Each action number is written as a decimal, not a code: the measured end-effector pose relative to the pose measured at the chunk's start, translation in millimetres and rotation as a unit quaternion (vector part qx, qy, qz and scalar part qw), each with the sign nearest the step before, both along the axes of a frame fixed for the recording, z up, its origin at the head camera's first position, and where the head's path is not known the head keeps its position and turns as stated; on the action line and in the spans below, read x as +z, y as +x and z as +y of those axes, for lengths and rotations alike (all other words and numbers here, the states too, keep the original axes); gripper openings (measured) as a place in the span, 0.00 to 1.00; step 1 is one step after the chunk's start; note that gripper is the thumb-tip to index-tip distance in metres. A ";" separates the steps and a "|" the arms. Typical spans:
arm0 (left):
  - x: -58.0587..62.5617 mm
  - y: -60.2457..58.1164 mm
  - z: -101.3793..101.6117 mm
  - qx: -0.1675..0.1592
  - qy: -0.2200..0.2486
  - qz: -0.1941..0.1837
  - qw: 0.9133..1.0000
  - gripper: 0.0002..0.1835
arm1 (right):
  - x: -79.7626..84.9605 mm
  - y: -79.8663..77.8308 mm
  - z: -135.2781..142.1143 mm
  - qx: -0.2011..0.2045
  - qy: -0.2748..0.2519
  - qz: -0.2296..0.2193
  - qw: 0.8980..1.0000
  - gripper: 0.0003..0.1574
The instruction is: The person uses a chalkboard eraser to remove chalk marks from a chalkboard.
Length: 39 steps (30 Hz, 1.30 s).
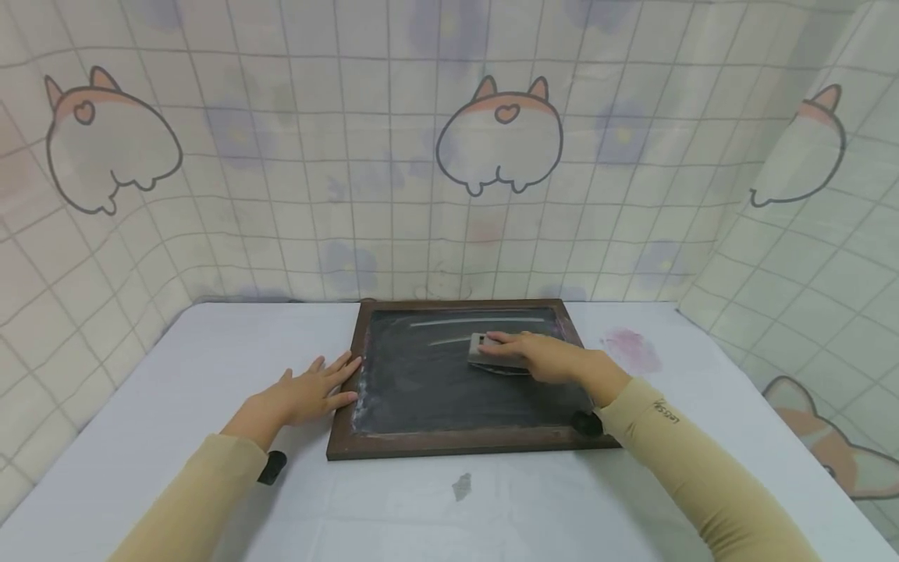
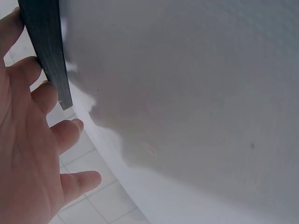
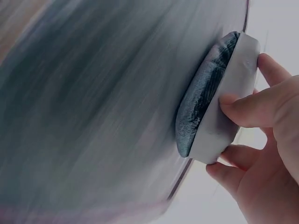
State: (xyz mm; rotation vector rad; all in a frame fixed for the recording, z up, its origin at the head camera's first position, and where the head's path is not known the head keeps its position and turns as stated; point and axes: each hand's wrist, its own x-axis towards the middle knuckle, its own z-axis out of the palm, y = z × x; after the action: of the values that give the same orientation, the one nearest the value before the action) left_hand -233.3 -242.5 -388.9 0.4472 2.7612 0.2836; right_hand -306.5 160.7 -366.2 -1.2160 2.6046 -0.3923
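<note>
A brown-framed chalkboard [image 1: 428, 390] lies flat on the white table, its dark face smeared with chalk and crossed by pale streaks near the far side. My right hand [image 1: 544, 355] grips a chalkboard eraser [image 1: 499, 353] on the board, right of its middle. In the right wrist view the eraser [image 3: 219, 112] shows a pale grey body and a dark felt pad facing the board; thumb and fingers hold its sides. On the left, my left hand [image 1: 309, 394] rests with fingers spread, their tips on the board's left frame edge [image 2: 44, 42].
The white tabletop [image 1: 393, 515] has a grey-green mark [image 1: 461, 487] in front of the board and a pink smudge [image 1: 632, 347] to its right. Behind stands a checked curtain [image 1: 393, 172] with cartoon animal prints, also hanging along both sides.
</note>
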 end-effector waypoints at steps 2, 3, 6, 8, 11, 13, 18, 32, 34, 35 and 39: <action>-1.2 -0.3 0.3 0.000 -0.001 0.002 1.000 0.41 | -0.1 -1.6 17.3 -0.029 0.005 0.013 0.999 0.44; -1.7 -0.5 0.4 0.001 -0.002 0.002 1.000 0.41 | -0.2 -2.2 24.7 -0.047 0.009 0.018 0.999 0.45; -2.1 -0.9 0.4 0.002 -0.005 0.004 1.000 0.41 | -0.4 -2.5 39.6 -0.108 0.025 0.024 0.994 0.44; -1.7 -0.7 0.8 0.002 -0.006 0.005 1.000 0.41 | 0.4 -1.6 43.2 -0.141 0.029 0.016 0.989 0.45; -0.6 -0.3 1.1 0.001 -0.005 0.008 1.000 0.41 | 1.2 -2.2 41.2 -0.154 0.032 0.015 0.988 0.48; 0.0 0.0 1.5 0.002 -0.005 0.008 1.000 0.41 | 2.5 -3.7 38.6 -0.154 0.035 0.017 0.987 0.49; -0.4 0.1 1.1 0.003 -0.003 0.006 1.000 0.41 | 5.2 -9.9 35.8 -0.170 0.051 0.009 0.984 0.51; -0.9 -1.0 -0.7 0.002 -0.005 0.007 1.000 0.41 | 7.7 -22.5 33.4 -0.157 0.050 -0.015 0.986 0.48; -0.1 -0.7 -0.3 0.002 -0.006 0.007 1.000 0.41 | 6.4 -23.9 31.4 -0.154 0.048 -0.016 0.987 0.48; 0.3 -0.4 0.1 0.003 -0.007 0.007 1.000 0.41 | 5.8 -24.6 30.0 -0.152 0.045 -0.015 0.987 0.48; 1.3 -0.3 2.0 0.005 -0.004 0.004 1.000 0.41 | 4.6 -27.2 21.4 -0.141 0.034 -0.007 0.989 0.49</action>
State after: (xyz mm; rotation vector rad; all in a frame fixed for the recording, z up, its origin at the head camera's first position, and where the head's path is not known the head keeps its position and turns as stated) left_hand -233.6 -240.5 -387.7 0.4338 2.7726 0.2737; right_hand -333.7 182.1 -361.6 -0.8221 2.7587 -0.3575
